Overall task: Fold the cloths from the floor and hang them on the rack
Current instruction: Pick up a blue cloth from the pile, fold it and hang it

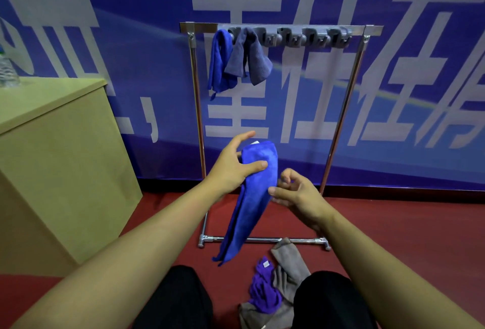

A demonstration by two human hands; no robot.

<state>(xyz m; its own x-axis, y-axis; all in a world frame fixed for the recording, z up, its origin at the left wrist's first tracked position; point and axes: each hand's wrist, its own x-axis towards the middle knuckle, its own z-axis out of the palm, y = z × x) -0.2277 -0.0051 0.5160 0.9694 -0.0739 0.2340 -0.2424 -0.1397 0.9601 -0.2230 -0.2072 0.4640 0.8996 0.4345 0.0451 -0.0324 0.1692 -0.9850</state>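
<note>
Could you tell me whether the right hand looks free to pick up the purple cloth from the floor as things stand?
Probably yes: the right hand holds nothing, and the crumpled purple cloth lies uncovered atop the grey cloth.

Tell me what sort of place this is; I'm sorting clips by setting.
Probably a staged indoor work area, not a home: a big printed blue banner covers the wall, a plain metal rack stands on a red floor, and a bare wooden cabinet sits at the left.

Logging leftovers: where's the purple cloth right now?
Head view, lower right of centre: the purple cloth lies crumpled on the red floor, on a grey cloth.
</note>
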